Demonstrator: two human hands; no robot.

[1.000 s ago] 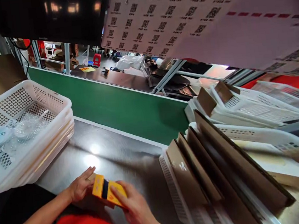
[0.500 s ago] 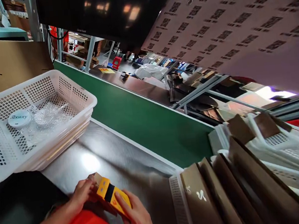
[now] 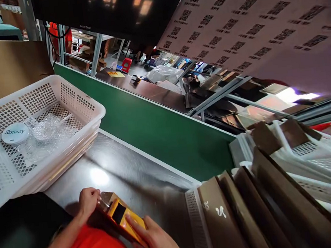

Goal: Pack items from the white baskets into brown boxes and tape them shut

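Observation:
My right hand (image 3: 156, 239) is wrapped round the lower end of a small yellow box (image 3: 132, 222) with a dark rectangular patch on its face. A brown cardboard-coloured part shows at the box's upper end. At that end my left hand (image 3: 88, 201) is closed, its fingertips pinching a piece of clear plastic film (image 3: 104, 201) beside the box. Both hands are low over the metal table (image 3: 120, 176), close to my red clothing. What lies under the box is partly hidden.
On the left, a white perforated basket (image 3: 80, 131) holds a round white container (image 3: 15, 134) and bubble wrap (image 3: 51, 132). A green conveyor belt (image 3: 155, 137) runs behind the table. Cardboard pieces (image 3: 222, 216) stand upright in a basket at right. A dark monitor (image 3: 106, 12) hangs above.
My left hand has moved slightly up and left, away from the box end, and clear film now shows between them. The box has turned slightly in my right hand.

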